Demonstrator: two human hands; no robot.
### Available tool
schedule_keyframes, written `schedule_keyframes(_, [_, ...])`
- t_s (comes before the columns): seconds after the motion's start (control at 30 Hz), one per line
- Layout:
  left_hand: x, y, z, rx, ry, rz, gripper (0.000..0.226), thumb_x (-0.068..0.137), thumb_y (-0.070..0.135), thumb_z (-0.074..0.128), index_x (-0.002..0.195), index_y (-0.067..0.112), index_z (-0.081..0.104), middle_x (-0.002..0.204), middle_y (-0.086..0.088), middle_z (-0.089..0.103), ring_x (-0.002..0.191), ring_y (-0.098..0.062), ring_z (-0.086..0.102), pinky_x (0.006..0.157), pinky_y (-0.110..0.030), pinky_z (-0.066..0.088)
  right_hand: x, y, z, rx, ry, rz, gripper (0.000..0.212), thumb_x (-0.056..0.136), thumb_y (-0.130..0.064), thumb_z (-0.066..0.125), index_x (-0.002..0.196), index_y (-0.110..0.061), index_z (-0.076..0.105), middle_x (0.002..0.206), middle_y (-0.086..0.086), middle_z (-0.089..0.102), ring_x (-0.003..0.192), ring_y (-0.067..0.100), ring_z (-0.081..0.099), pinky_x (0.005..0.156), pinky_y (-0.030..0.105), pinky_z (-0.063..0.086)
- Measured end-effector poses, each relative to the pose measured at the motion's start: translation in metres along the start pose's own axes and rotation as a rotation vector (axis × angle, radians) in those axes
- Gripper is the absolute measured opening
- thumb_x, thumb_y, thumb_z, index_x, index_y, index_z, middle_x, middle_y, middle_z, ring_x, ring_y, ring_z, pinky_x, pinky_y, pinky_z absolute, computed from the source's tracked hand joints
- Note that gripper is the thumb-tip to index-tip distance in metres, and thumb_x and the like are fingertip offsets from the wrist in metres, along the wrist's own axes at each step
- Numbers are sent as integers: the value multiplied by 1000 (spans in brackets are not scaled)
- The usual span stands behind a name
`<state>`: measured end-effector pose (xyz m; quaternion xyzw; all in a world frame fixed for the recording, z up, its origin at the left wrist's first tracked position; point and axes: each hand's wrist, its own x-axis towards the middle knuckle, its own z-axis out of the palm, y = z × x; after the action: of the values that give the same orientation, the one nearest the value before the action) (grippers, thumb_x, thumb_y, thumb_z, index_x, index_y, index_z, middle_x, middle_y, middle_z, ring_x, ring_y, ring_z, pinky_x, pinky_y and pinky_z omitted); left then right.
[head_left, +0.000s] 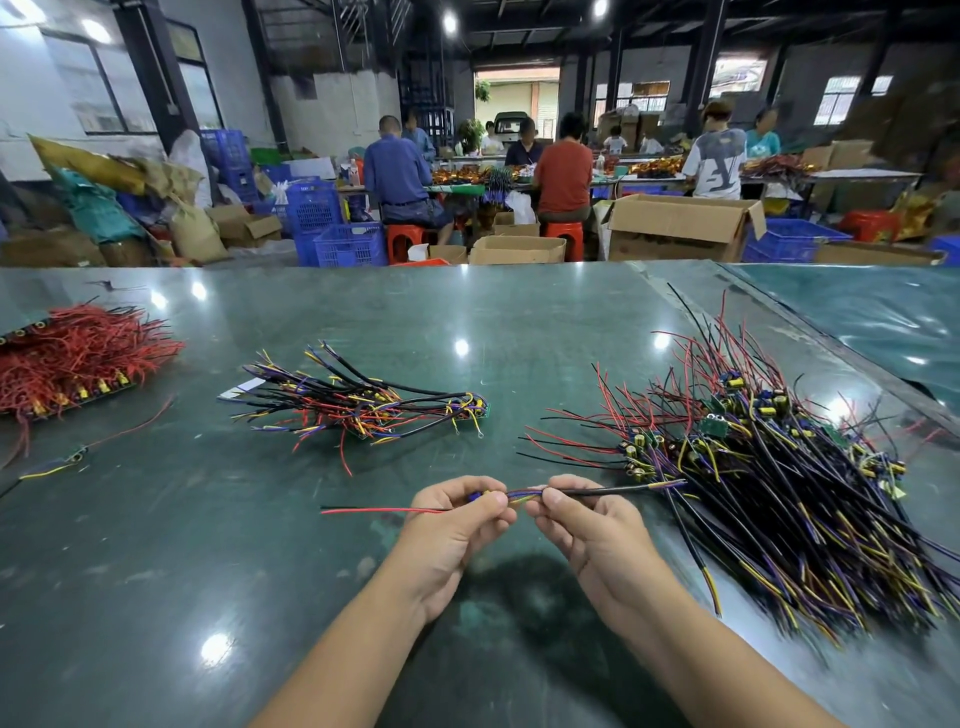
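Note:
A small wired circuit-board unit (524, 493) is held in both hands above the dark green table (208, 545). My left hand (457, 525) pinches its board end, from which red and black wires (374, 511) stick out to the left. My right hand (587, 530) pinches the black sheathed cable (618, 489), whose purple and yellow tips point right. The board itself is mostly hidden by my fingers.
A large heap of similar wired boards (769, 467) lies at the right. A smaller sorted bundle (363, 405) lies in the middle, a red-wire pile (67, 358) at the far left, one loose unit (72, 457) near it. Seated workers, boxes and blue crates stand beyond the table.

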<state>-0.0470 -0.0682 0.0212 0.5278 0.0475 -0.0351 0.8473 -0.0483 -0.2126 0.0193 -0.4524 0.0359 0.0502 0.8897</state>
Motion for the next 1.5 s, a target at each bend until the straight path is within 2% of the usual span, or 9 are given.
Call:
schedule_keyframes(0.2, [-3, 0, 4, -60, -61, 50, 17, 83, -13, 57, 81, 2, 62, 67, -7, 64, 53, -11, 63, 54, -16, 54, 1, -6, -4, 145, -76, 44, 13, 72, -3, 64, 84, -7, 60, 72, 8, 68, 60, 12, 67, 56, 17, 54])
schedule_keyframes(0.6, [-1, -4, -4, 282, 88, 222, 20, 83, -10, 60, 75, 8, 59, 65, -5, 65, 59, -12, 64, 59, -17, 53, 13, -21, -15, 115, 342, -67, 38, 103, -30, 35, 90, -8, 62, 64, -1, 71, 41, 2, 53, 40, 11, 40])
schedule_keyframes(0.93, [-2, 0, -1, -78, 13, 55, 30, 86, -11, 54, 94, 16, 44, 63, -10, 65, 51, -13, 61, 50, -18, 52, 16, -33, -19, 381, 251, 25, 41, 102, -32, 38, 64, -19, 48, 44, -5, 48, 27, 4, 28, 33, 10, 19])
schedule_keyframes(1.03, [-2, 1, -8, 27, 40, 154, 30, 86, -9, 56, 100, 16, 45, 67, -8, 67, 54, -12, 62, 54, -18, 53, 15, -35, -21, 90, 225, -150, 36, 102, -31, 38, 84, -8, 61, 61, 2, 64, 41, 6, 45, 42, 14, 36])
schedule_keyframes(1.1, [0, 3, -13, 57, 85, 208, 29, 87, -8, 57, 100, 16, 47, 65, -5, 66, 55, -11, 62, 56, -18, 53, 12, -34, -24, -399, 328, -371, 35, 102, -28, 40, 114, -2, 60, 97, 7, 70, 76, 14, 61, 71, 24, 47])
schedule_keyframes(1.2, [3, 7, -19, 115, 104, 251, 28, 87, -8, 57, 99, 16, 48, 62, -1, 64, 54, -10, 61, 56, -17, 52, 6, -32, -25, -1103, 555, -905, 47, 97, -24, 44, 137, 1, 41, 135, 15, 49, 121, 28, 40, 106, 34, 23])
schedule_keyframes(1.27, [3, 7, -19, 166, 72, 273, 29, 86, -8, 58, 98, 16, 49, 66, -2, 65, 55, -11, 61, 57, -18, 52, -1, -25, -18, -1350, 335, -1179, 42, 94, -21, 42, 131, -1, 50, 128, 10, 55, 116, 28, 43, 104, 37, 27])
schedule_keyframes(1.4, [0, 8, -20, 226, -43, 308, 31, 74, 7, 66, 100, 17, 52, 72, -2, 67, 60, -13, 63, 61, -20, 52, -9, -10, -13, -1699, -145, -991, 32, 97, -25, 38, 116, -15, 61, 95, -1, 67, 90, 27, 61, 76, 36, 42])
schedule_keyframes(1.5, [0, 12, -25, 168, -100, 273, 32, 71, 4, 68, 98, 14, 54, 71, -4, 67, 58, -13, 63, 59, -20, 53, -6, -10, -17, -1856, -222, -702, 26, 101, -41, 28, 109, -26, 47, 98, -1, 64, 93, 30, 58, 64, 39, 37])
